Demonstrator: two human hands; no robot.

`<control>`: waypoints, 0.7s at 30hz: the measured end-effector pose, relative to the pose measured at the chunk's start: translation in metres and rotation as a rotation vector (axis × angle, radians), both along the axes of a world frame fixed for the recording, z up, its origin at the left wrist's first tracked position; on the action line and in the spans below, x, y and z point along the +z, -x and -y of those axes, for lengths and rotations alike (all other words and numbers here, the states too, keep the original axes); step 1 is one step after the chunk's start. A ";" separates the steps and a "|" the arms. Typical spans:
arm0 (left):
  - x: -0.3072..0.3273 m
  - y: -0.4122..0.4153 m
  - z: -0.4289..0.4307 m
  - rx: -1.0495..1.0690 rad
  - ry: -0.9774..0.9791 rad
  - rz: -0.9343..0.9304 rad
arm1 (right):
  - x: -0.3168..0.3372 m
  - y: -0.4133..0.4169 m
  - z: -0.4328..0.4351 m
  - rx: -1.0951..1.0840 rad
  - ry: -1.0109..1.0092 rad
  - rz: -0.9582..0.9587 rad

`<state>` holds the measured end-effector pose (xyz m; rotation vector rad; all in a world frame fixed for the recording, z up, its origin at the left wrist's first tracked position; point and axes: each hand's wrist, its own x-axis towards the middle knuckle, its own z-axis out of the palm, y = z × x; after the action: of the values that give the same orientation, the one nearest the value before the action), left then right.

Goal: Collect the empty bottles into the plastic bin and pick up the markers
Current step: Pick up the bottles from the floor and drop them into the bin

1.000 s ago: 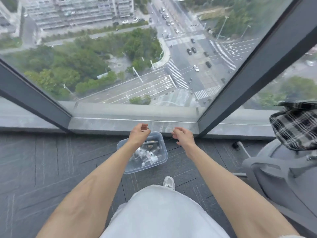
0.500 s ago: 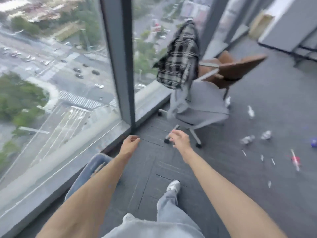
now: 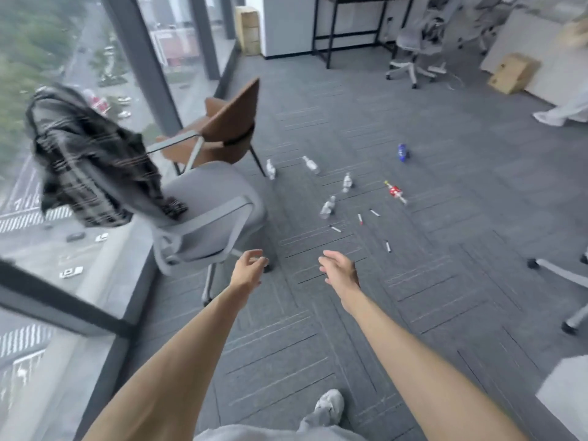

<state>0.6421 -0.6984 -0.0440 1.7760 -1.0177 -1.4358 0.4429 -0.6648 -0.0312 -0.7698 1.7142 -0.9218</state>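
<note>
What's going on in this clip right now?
A person faces a carpet with both arms held out in front. The left hand and the right hand hold nothing. Several bottles, among them a clear bottle and a red-labelled bottle, and a few markers lie scattered ahead, untouched. The plastic bin is out of view.

Both arms reach forward at lower centre of the frame. The left hand [image 3: 249,270] and right hand [image 3: 339,272] are empty, fingers loosely curled. Above them, mid-frame, four clear bottles [image 3: 327,207], a red-labelled bottle [image 3: 395,192] and a blue bottle [image 3: 402,152] lie scattered on the grey carpet [image 3: 461,224], with four markers [image 3: 388,246] among them. At left, a plaid garment [image 3: 89,167] drapes a grey office chair [image 3: 210,214].
</note>
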 end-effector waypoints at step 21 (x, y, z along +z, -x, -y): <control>-0.034 0.219 0.237 -0.223 -0.073 0.040 | -0.029 0.203 0.183 -0.149 -0.056 -0.073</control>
<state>0.4230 -0.9356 -0.0779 1.7947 -1.2300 -1.5953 0.2401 -0.8477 -0.0605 -0.6525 1.8735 -0.9522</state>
